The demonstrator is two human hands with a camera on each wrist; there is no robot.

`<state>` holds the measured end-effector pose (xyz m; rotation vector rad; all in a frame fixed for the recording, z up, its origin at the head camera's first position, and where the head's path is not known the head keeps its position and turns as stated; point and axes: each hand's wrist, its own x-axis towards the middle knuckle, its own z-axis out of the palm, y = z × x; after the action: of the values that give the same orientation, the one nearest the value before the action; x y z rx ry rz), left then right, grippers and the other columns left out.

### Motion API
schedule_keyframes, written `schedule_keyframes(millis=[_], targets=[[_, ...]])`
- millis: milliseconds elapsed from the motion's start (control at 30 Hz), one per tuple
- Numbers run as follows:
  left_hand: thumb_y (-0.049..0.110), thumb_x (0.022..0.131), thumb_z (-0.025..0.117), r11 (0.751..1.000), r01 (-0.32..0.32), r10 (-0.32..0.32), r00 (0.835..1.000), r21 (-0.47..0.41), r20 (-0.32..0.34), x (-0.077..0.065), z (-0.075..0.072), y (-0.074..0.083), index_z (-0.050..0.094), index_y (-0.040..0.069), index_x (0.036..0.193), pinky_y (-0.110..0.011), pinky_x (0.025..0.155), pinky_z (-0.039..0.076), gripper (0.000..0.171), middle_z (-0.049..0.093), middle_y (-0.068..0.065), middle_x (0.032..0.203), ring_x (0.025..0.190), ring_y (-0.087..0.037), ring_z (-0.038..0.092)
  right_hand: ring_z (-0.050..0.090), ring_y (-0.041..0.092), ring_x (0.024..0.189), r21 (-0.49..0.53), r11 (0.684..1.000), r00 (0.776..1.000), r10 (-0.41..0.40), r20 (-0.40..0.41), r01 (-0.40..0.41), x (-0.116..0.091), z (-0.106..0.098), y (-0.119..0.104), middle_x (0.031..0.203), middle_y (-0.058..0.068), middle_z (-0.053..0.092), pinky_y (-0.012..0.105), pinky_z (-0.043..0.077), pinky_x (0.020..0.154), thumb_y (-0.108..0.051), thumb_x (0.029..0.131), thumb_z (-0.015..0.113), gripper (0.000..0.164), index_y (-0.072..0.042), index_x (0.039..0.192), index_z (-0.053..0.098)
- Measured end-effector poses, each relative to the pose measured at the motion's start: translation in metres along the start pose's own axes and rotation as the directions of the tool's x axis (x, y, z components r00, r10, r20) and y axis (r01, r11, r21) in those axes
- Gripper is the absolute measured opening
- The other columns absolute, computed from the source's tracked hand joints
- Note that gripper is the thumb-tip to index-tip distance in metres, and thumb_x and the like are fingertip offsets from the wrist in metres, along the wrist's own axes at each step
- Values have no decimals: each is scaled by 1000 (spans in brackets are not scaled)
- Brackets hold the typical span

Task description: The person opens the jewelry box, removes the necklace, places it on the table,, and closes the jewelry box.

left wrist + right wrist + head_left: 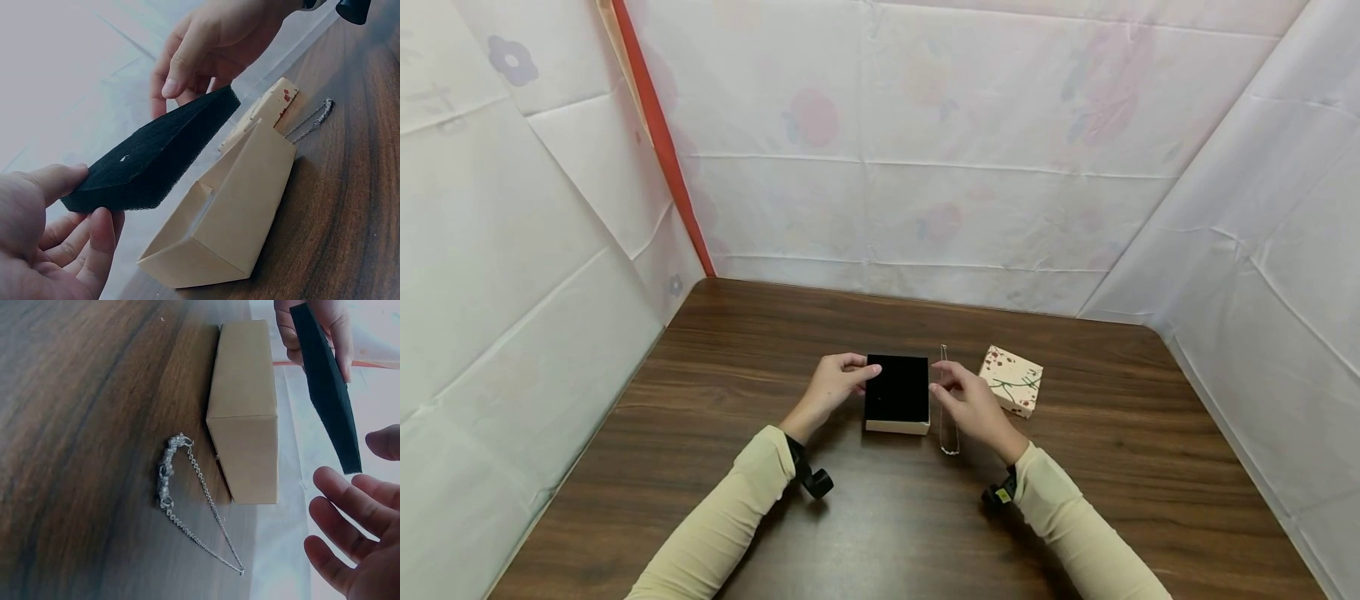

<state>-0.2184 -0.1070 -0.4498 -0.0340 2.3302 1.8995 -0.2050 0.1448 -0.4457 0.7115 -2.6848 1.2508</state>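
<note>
Evidently, the left hand (831,390) grasps the black foam pad (150,156) by one edge, its thumb on the upper face and its fingers bent beneath. From that grip the pad reaches across, raised above the open box (245,425); both wrist views show a gap between the foam and the box's rim. Near the pad's opposite edge hovers the right hand (976,406), thumb and fingers parted, loosely bent and grasping nothing (whether a fingertip brushes the foam, I cannot tell)

Below those right fingers, the silver necklace (166,472) lies in a long loop on the table (1112,442), a narrow strip of wood between it and the box's wall. Its beaded end lies on the wrist side of the right thumb, while its thin end reaches past the forefinger. Just outside the right knuckles sits the lid (1018,380), patterned with red blossoms and dark green stems. Outward from the left fingers, brown wood stretches to the table's left edge; ahead of both hands, it runs to the white cloth (925,217)
</note>
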Motion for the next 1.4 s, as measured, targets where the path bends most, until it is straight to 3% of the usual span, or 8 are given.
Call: schedule_keyframes(millis=[500, 700, 867, 1067, 1200, 1400], targets=[[25, 88, 73, 1000, -7, 7, 1000, -23, 6, 1, 2, -2, 68, -2, 109, -38, 72, 58, 35, 71, -7, 87, 64, -10, 62, 67, 24, 89, 28, 997, 997, 79, -13, -78, 5, 4, -10, 92, 6, 71, 45, 52, 85, -16, 96, 63, 35, -4, 129, 59], [25, 89, 73, 998, -53, 54, 999, -19, 11, 0, 3, -2, 66, -4, 113, -42, 75, 58, 39, 72, -14, 93, 66, -11, 64, 66, 24, 88, 38, 994, 993, 108, -40, -107, 6, 5, -12, 91, 6, 71, 43, 53, 84, -14, 94, 64, 36, -4, 129, 59], [23, 87, 74, 996, -76, 75, 997, -37, -37, 0, 6, 0, 65, -1, 112, -41, 74, 58, 36, 72, -14, 92, 66, -11, 64, 66, 24, 86, 51, 992, 991, 119, -66, -116, 7, 6, -14, 89, 7, 71, 41, 53, 81, -12, 94, 64, 35, -3, 127, 60], [18, 83, 79, 994, -86, 76, 989, -68, -128, -2, 9, 3, 60, 4, 98, -34, 66, 57, 27, 66, -4, 78, 60, -11, 62, 66, 21, 81, 63, 991, 989, 124, -81, -119, 8, 6, -17, 87, 7, 71, 38, 53, 79, -12, 93, 65, 34, -3, 126, 61], [15, 82, 78, 993, -94, 84, 986, -68, -147, -5, 10, 7, 64, 1, 96, -39, 67, 59, 24, 67, -7, 80, 60, -11, 63, 65, 20, 79, 61, 990, 987, 135, -83, -130, 8, 6, -17, 86, 8, 71, 35, 52, 77, -12, 93, 65, 33, -2, 125, 62], [12, 83, 78, 993, -104, 93, 984, -62, -151, 0, 11, 0, 68, -2, 99, -42, 69, 59, 24, 70, -14, 87, 65, -17, 67, 61, 18, 75, 48, 988, 985, 152, -86, -149, 9, 7, -17, 85, 8, 70, 29, 49, 71, -12, 92, 67, 33, -1, 123, 63]])
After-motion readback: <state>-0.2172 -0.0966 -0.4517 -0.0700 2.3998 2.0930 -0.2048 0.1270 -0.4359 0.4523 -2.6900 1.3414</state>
